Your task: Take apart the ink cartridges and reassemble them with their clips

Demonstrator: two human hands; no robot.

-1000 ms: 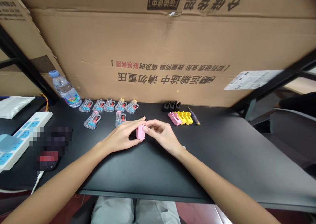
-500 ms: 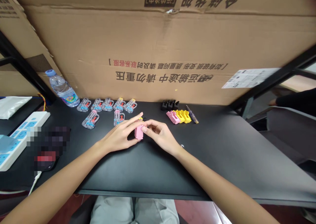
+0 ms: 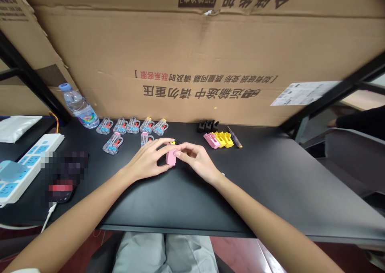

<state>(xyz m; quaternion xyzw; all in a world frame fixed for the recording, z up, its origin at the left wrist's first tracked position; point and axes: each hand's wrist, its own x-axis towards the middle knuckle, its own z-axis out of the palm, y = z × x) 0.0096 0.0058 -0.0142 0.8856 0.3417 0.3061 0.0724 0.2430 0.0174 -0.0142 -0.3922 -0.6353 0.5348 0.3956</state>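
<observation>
A small pink plastic block (image 3: 171, 157) stands on the black table (image 3: 255, 185) between both of my hands. My left hand (image 3: 149, 160) curls round its left side, fingers over its top. My right hand (image 3: 195, 159) pinches its right side with thumb and forefinger. A tiny yellow and black piece (image 3: 173, 142) lies just behind the block. Beyond my left hand lie several clear plastic parts with blue and red insides (image 3: 132, 126).
Pink and yellow blocks (image 3: 219, 140), black pieces (image 3: 207, 125) and a small screwdriver (image 3: 234, 138) lie at the back right. A water bottle (image 3: 79, 107) and a white power strip (image 3: 24, 166) are at the left. A large cardboard box (image 3: 195, 56) walls the back.
My left forefinger, stretched out half a second ago, has curled down onto the pink block. Both hands stay on the block at the same spot.
</observation>
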